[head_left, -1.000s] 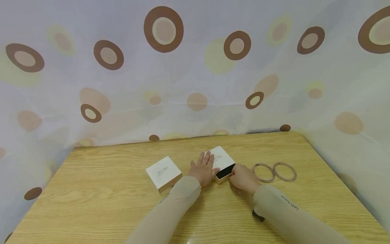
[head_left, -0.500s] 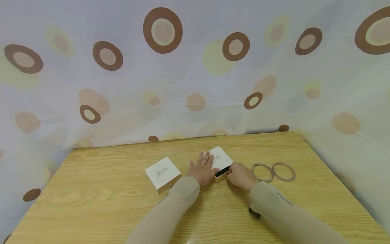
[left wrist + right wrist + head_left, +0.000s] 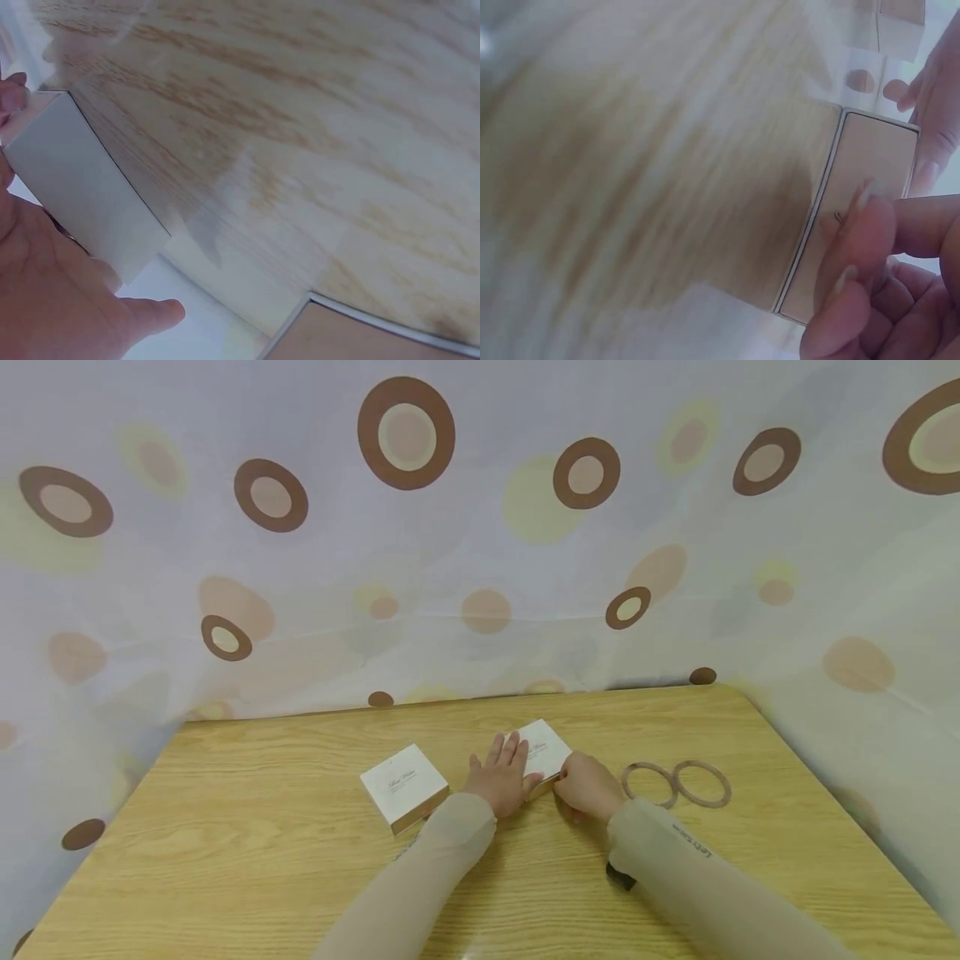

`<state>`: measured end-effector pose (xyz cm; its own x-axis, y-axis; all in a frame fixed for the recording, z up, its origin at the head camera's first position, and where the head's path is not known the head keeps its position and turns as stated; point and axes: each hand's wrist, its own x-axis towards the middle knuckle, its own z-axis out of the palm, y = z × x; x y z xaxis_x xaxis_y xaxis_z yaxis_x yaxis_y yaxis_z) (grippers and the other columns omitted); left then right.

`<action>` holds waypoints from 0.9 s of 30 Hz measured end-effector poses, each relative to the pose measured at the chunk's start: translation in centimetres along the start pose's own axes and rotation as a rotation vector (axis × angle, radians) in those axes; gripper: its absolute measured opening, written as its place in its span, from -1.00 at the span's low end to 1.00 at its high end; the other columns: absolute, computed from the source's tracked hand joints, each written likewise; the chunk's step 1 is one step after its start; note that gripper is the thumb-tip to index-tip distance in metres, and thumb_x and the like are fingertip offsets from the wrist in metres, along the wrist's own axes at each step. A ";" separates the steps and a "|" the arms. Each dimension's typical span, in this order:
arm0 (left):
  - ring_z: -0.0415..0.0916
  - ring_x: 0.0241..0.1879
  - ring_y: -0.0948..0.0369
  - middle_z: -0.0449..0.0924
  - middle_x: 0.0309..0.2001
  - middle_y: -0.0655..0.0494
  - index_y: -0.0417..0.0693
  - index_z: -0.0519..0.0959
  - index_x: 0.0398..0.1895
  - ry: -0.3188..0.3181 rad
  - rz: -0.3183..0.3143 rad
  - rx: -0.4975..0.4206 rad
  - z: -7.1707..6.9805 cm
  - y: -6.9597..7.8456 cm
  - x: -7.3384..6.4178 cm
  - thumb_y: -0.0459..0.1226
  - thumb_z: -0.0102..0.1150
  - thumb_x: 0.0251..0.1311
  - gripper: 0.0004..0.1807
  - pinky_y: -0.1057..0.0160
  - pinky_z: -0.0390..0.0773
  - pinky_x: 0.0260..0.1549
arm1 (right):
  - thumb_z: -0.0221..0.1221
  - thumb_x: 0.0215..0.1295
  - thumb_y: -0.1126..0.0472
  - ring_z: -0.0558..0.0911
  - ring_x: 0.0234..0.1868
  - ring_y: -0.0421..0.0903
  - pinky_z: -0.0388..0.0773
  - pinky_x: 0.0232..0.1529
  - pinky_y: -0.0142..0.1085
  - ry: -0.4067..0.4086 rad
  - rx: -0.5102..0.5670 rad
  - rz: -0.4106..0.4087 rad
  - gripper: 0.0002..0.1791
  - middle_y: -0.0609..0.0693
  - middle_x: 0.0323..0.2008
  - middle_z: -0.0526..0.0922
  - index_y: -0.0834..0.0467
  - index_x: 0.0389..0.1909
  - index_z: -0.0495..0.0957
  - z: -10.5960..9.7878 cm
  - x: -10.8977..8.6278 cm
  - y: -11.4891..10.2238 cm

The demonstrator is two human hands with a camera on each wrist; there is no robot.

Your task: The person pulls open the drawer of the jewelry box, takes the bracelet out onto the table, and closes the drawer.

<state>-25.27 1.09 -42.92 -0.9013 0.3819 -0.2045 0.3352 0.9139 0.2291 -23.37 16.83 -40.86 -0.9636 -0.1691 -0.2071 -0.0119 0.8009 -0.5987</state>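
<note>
A small white drawer box (image 3: 547, 747) with printed lettering lies near the middle of the wooden table. My left hand (image 3: 498, 781) rests on its top with the fingers spread, the thumb by the front edge. At the box's front, my right hand (image 3: 588, 785) has its fingers curled, and the fingertips touch the brown drawer front (image 3: 877, 150). The drawer front sits level with the box's edges in the right wrist view. A little loop seems to stick out of it, partly hidden by my fingers. The box's white side (image 3: 90, 187) shows beneath my left hand.
A matching white box (image 3: 405, 785) stands to the left. Two thin brownish rings, a nearer one (image 3: 647, 765) and one farther right (image 3: 697, 763), lie side by side right of my right hand. A patterned curtain (image 3: 480, 527) hangs behind the wooden table (image 3: 225, 835).
My right hand has moved left and slightly up, pushing the drawer inward. The dark interior strip seen earlier is covered now. My left hand has stayed on the box.
</note>
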 end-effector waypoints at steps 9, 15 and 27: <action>-0.28 0.52 0.10 -0.19 0.56 0.09 -0.02 -0.03 0.56 0.025 0.001 0.042 -0.9 0.6 -0.3 0.12 -0.36 0.49 -0.29 -0.22 0.00 0.34 | 0.04 0.21 0.39 0.38 -0.86 -0.22 0.21 -0.79 -0.49 0.009 0.011 0.020 -0.65 -0.05 -0.88 0.45 0.24 -0.78 0.47 0.0 0.5 0.2; -0.21 0.51 0.01 -0.06 0.53 0.00 -0.09 0.10 0.51 0.089 0.029 0.148 -1.5 1.3 -0.3 0.10 -0.26 0.48 -0.31 -0.21 0.04 0.33 | 0.13 0.34 0.27 0.40 -0.85 -0.21 0.30 -0.79 -0.47 0.016 0.045 0.041 -0.59 -0.02 -0.85 0.46 0.24 -0.75 0.47 -0.3 0.4 0.4; -0.39 0.51 -0.04 -0.23 0.55 -0.06 -0.18 -0.13 0.55 0.132 0.051 -0.097 -4.5 -0.1 -3.4 0.15 -0.22 0.46 -0.16 -0.33 -0.14 0.31 | 0.11 0.43 0.10 0.56 -0.51 -0.11 0.53 -0.49 -0.26 0.068 -0.006 -0.092 -0.63 0.08 -0.46 0.63 0.40 -0.18 0.60 -2.8 -2.6 -1.2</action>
